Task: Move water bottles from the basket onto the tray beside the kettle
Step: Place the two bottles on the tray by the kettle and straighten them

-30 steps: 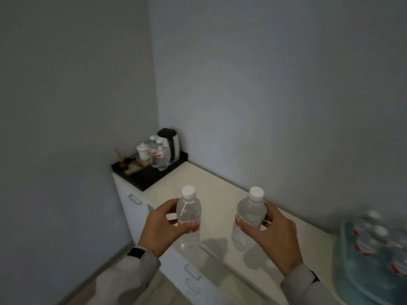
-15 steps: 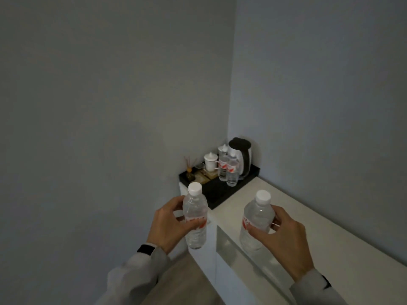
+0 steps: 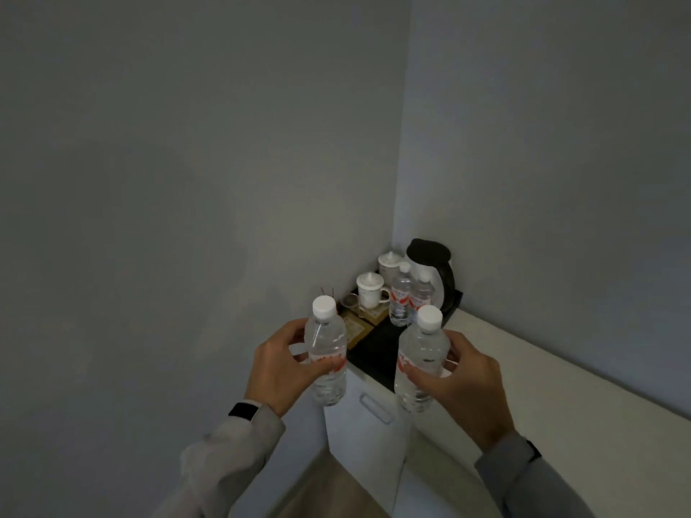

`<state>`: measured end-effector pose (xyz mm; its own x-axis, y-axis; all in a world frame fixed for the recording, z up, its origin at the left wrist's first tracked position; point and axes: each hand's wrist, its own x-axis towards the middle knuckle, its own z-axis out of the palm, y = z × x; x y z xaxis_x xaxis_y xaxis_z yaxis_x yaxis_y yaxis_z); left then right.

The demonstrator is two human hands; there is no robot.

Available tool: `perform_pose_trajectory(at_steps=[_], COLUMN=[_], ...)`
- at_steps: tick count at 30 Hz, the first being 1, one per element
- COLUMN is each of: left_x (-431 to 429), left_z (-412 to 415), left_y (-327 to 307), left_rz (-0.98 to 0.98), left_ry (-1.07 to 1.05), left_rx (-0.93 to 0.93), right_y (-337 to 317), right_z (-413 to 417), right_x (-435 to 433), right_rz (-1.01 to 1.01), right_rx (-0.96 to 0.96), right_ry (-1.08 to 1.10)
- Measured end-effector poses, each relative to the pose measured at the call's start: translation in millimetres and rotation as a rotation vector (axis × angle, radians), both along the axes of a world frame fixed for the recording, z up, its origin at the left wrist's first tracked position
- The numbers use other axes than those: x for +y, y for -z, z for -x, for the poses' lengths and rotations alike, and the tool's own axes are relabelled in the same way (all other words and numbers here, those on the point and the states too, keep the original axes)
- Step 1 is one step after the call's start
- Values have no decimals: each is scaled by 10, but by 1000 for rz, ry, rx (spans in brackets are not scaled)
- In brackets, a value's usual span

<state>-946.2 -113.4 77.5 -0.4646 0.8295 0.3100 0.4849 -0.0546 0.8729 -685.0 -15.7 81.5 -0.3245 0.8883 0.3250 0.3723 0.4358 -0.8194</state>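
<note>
Water bottles in transit: left hand (image 3: 278, 372) grips one (image 3: 326, 355), right hand (image 3: 461, 386) another (image 3: 422, 362). Next: set both upright on black tray (image 3: 368, 355), 12 o'clock, beside kettle (image 3: 433, 271).

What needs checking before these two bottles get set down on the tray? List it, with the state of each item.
1. Left hand grips the left bottle firmly and upright: ok.
2. Right hand grips the right bottle firmly and upright: ok.
3. Caps on both held bottles: ok, both white caps in place.
4. Free space on the black tray: ok, its near part is bare.
5. Two standing bottles in front of the kettle leave room alongside: cannot tell, held bottles partly hide that spot.
6. Lidded cups clear of the path: ok, they stand further back.
</note>
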Motion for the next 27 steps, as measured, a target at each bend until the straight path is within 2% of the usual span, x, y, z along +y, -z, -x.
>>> perform_pose_trajectory(at_steps=[9,15,19,27], left_x=[634,1082,1449,2171], left_z=[919,1076,1101,1136], left_y=[153,338,435,748], left_rz=[32,31,109,199], left_ry=[241,341,380,416], left_rx=[-57,25,-45,-69], right_y=[3,184,371,672], right_z=[714,964,1068,1296], right_x=[-113,101,375,850], right_rz=[94,84,111,227], right_rx=[-24,-64,-79,-48], right_ry=[298,460,520,608])
